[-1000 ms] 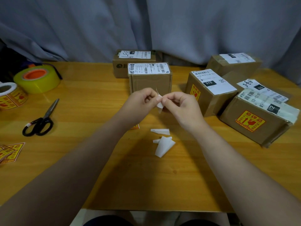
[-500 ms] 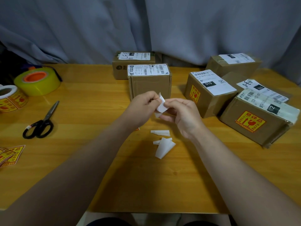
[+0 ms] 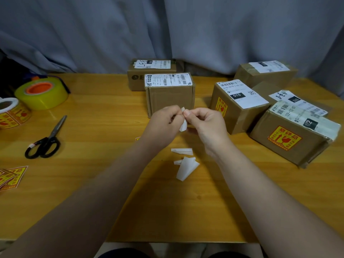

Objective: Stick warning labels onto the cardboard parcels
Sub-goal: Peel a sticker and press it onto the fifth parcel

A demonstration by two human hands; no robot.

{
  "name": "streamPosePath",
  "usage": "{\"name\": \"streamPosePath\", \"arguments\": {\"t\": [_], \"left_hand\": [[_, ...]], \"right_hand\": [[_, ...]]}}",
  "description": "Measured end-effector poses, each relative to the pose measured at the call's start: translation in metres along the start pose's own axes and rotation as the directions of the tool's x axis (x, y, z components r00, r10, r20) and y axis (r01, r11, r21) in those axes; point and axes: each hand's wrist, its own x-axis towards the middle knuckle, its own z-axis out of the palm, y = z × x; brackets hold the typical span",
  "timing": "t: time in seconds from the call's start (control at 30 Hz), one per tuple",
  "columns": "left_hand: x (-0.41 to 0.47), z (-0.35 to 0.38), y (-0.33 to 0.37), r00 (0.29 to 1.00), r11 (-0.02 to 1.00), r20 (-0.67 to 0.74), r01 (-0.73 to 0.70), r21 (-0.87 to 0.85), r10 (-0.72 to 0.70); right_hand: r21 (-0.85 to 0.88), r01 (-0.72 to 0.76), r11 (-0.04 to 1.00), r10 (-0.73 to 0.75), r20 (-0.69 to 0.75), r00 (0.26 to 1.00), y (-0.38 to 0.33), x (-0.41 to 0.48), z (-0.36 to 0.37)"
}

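Note:
My left hand (image 3: 163,121) and my right hand (image 3: 204,123) meet above the table's middle, both pinching one small label (image 3: 183,123) whose white backing faces me. Right behind them stands a plain cardboard parcel (image 3: 170,95) with a shipping slip on top. To the right, two parcels carry yellow-red warning labels: one with a "010" slip (image 3: 236,107) and a larger one (image 3: 292,135). Other parcels stand at the back centre (image 3: 150,73) and back right (image 3: 266,73). A yellow label corner (image 3: 137,139) peeks out from under my left wrist.
Peeled white backing scraps (image 3: 186,162) lie on the wooden table (image 3: 104,146) below my hands. Black-handled scissors (image 3: 46,140), a yellow tape roll (image 3: 41,93), a roll of warning labels (image 3: 11,112) and loose cut labels (image 3: 11,175) sit at the left.
My hands parted slightly and dropped, then rose and closed together again on the label. The white backing now hangs down between my fingers. Nothing else on the table moved.

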Motion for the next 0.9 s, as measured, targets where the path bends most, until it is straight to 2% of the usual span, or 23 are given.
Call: {"name": "streamPosePath", "arguments": {"t": [0.27,0.5,0.57,0.63,0.7,0.77,0.9], "left_hand": [[-0.004,-0.001,-0.003,0.999,1.0,-0.037,-0.023,-0.014,0.023],[-0.009,-0.001,-0.002,0.995,0.963,0.004,0.098,-0.251,-0.1],[-0.009,-0.002,-0.005,0.993,0.957,0.042,0.119,-0.264,-0.112],[-0.009,-0.005,-0.005,0.987,0.942,0.087,0.153,-0.297,-0.133],[-0.007,-0.007,-0.004,0.985,0.95,0.113,0.16,-0.267,-0.134],[-0.004,-0.008,-0.002,0.99,0.984,0.098,0.113,-0.137,-0.1],[0.001,-0.011,0.001,0.992,0.992,0.084,0.099,-0.079,-0.093]], "right_hand": [[0.023,-0.007,1.0,0.008,-0.048,0.999,0.002,-0.002,0.005],[0.096,-0.061,0.994,0.065,-0.033,0.997,0.004,-0.002,0.002],[0.043,-0.036,0.998,0.038,-0.043,0.998,0.006,-0.002,0.001],[-0.099,0.048,0.994,-0.054,-0.064,0.996,0.007,0.0,-0.002],[-0.174,0.107,0.979,-0.118,-0.054,0.992,0.006,0.002,-0.005],[-0.163,0.124,0.979,-0.129,-0.02,0.991,0.005,0.001,-0.006],[-0.039,0.02,0.999,-0.018,0.05,0.999,0.004,0.001,-0.009]]}}
